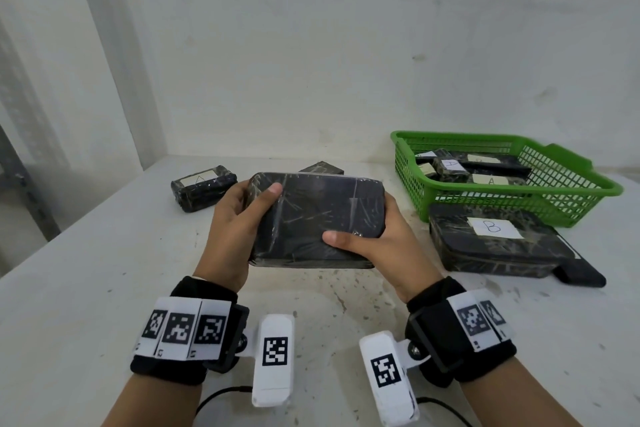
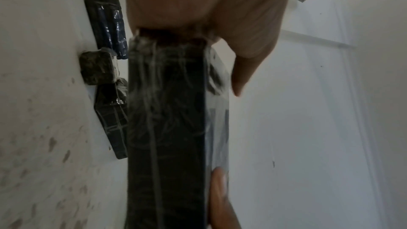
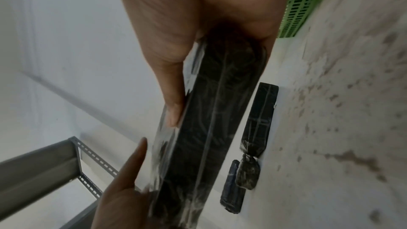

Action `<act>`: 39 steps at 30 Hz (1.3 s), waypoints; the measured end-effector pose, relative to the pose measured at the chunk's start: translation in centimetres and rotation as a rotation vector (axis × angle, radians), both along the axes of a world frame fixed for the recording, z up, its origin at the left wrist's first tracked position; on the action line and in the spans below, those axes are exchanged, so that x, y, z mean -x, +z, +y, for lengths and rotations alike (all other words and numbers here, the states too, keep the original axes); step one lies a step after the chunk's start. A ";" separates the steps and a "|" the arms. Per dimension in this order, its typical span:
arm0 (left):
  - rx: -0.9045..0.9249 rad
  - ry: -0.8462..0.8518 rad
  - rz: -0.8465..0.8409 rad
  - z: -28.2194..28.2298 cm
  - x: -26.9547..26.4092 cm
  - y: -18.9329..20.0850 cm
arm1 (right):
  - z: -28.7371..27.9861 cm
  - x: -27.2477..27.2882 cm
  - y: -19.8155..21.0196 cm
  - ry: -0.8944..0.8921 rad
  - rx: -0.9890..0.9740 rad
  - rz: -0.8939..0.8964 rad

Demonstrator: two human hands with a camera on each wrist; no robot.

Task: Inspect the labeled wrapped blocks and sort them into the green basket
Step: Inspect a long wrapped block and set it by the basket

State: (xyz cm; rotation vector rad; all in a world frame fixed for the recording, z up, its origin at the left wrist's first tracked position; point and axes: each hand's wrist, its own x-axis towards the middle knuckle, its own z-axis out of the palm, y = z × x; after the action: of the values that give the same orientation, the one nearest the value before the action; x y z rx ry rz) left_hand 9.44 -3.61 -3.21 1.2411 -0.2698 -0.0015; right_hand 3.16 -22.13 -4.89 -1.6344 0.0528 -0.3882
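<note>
Both hands hold a large black film-wrapped block (image 1: 315, 218) above the middle of the table. My left hand (image 1: 239, 218) grips its left end and my right hand (image 1: 370, 243) grips its near right corner, thumbs on top. No label shows on the face turned toward me. The wrist views show the block edge-on (image 2: 167, 128) (image 3: 211, 124). The green basket (image 1: 502, 204) stands at the back right and holds several wrapped blocks labelled A. A block labelled B (image 1: 495, 246) lies in front of it. Another block labelled A (image 1: 202, 191) lies at the back left.
A small wrapped block (image 1: 322, 168) lies behind the held one, near the wall. The white table (image 1: 104, 270) is stained. A grey metal shelf frame (image 1: 24, 184) stands off its left edge. Black cables (image 1: 221, 395) trail near the front.
</note>
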 end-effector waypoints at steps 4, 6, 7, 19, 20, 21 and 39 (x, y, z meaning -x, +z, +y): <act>-0.030 0.004 -0.016 0.2 0.1 0.1 | -0.1 -0.2 -0.1 -0.013 -0.014 -0.003; -0.036 0.015 -0.025 0.1 0.1 0.1 | 0.0 -0.1 0.0 -0.002 -0.045 -0.004; -0.040 0.014 -0.032 0.0 0.2 0.1 | 0.1 -0.1 0.0 -0.012 -0.058 -0.008; -0.064 -0.084 -0.077 -0.3 0.5 -0.1 | -0.1 0.1 0.4 -0.094 -0.108 -0.122; -0.059 -0.093 -0.078 -0.4 0.5 -0.2 | -0.1 0.1 0.4 -0.110 -0.091 -0.138; -0.051 -0.101 -0.079 -0.4 0.5 -0.2 | -0.1 0.1 0.4 -0.122 -0.078 -0.155; 0.092 -0.138 0.094 -0.2 0.9 0.9 | 0.1 0.6 1.6 0.045 -0.046 -0.392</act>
State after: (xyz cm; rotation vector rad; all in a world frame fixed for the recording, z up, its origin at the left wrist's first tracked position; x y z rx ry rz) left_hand 8.49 -3.77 -2.30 1.1255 -0.2701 -0.1644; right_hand 2.53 -22.01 -3.30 -1.4863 -0.2676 -0.6603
